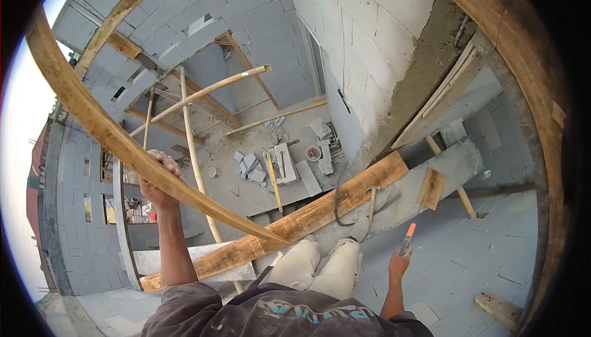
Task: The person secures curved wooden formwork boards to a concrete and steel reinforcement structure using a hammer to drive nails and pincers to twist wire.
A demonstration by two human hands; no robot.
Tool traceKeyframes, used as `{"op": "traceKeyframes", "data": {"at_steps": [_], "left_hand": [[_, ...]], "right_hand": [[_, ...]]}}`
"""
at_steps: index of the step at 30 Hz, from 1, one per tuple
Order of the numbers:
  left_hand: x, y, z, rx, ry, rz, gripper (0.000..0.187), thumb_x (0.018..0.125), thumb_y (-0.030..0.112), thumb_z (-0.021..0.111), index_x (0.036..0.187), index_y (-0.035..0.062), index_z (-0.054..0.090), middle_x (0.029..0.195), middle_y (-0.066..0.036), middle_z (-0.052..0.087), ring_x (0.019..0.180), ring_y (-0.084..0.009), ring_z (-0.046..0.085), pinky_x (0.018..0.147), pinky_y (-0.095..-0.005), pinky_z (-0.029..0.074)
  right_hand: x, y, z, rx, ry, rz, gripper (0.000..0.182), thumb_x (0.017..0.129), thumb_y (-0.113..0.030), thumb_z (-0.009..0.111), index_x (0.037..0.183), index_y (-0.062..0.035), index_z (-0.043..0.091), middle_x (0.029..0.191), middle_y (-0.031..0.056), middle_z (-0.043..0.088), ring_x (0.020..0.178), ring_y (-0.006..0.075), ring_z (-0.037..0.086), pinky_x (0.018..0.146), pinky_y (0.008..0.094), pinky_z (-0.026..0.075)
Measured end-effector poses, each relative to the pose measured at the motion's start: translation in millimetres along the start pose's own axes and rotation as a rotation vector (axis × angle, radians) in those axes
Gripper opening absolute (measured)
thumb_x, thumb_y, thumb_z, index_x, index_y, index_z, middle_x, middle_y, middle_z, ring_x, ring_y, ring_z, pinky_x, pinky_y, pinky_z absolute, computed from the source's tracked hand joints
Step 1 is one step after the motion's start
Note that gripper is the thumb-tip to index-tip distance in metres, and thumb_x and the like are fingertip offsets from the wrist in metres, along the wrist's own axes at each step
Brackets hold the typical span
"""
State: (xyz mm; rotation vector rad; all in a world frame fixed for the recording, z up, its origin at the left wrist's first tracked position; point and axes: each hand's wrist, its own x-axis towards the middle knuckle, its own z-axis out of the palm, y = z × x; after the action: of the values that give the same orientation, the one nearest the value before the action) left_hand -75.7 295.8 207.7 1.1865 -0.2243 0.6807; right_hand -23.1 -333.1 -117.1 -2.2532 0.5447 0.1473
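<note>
My left hand (161,180) is raised at the left, its fingers wrapped over a long wooden board (126,143). The board looks curved in this wide view and runs from the upper left down toward my knees. Low on the right, my right hand (399,264) is closed around a slim tool (408,238) with a bright orange end and a grey part near the fingers. A claw hammer (373,196) lies on the scaffold planks (301,219) beside my legs. Close to it is a dark curved metal bar (337,204).
Far below, the floor holds broken blocks (250,167), a yellow spirit level (273,180) and a bucket (314,153). Bamboo poles (192,152) cross at the left. A small wood piece (431,188) sits on the right plank. Block walls (363,35) surround the drop.
</note>
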Motion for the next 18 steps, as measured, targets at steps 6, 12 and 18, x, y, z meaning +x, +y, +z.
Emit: {"op": "traceKeyframes", "data": {"at_steps": [6, 12, 18], "left_hand": [[-16, 30, -18, 0.250, 0.589, 0.135, 0.040, 0.102, 0.025, 0.036, 0.128, 0.0010, 0.055, 0.118, -0.010, 0.065, 0.105, -0.0233, 0.064, 0.089, -0.0384, 0.052], [-39, 111, -20, 0.306, 0.631, 0.156, 0.042, 0.103, 0.027, 0.035, 0.127, -0.0019, 0.054, 0.122, -0.013, 0.062, 0.109, -0.0236, 0.061, 0.094, -0.0379, 0.048], [-64, 168, -22, 0.445, 0.689, 0.173, 0.044, 0.101, 0.030, 0.037, 0.123, -0.0035, 0.055, 0.116, -0.012, 0.062, 0.103, -0.0229, 0.061, 0.089, -0.0367, 0.047]], "right_hand": [[-36, -51, -31, 0.097, 0.010, 0.038, 0.039, 0.084, -0.012, 0.063, 0.119, 0.0039, 0.057, 0.106, 0.0197, 0.065, 0.098, 0.0357, 0.064, 0.089, 0.0429, 0.048], [-72, -128, -61, 0.158, 0.026, -0.047, 0.043, 0.082, -0.015, 0.067, 0.119, 0.0047, 0.058, 0.106, 0.0194, 0.065, 0.100, 0.0331, 0.065, 0.089, 0.0415, 0.049], [-70, -165, -57, 0.158, 0.044, -0.184, 0.046, 0.082, -0.017, 0.069, 0.121, 0.0046, 0.057, 0.112, 0.0218, 0.065, 0.106, 0.0366, 0.063, 0.091, 0.0419, 0.049]]}}
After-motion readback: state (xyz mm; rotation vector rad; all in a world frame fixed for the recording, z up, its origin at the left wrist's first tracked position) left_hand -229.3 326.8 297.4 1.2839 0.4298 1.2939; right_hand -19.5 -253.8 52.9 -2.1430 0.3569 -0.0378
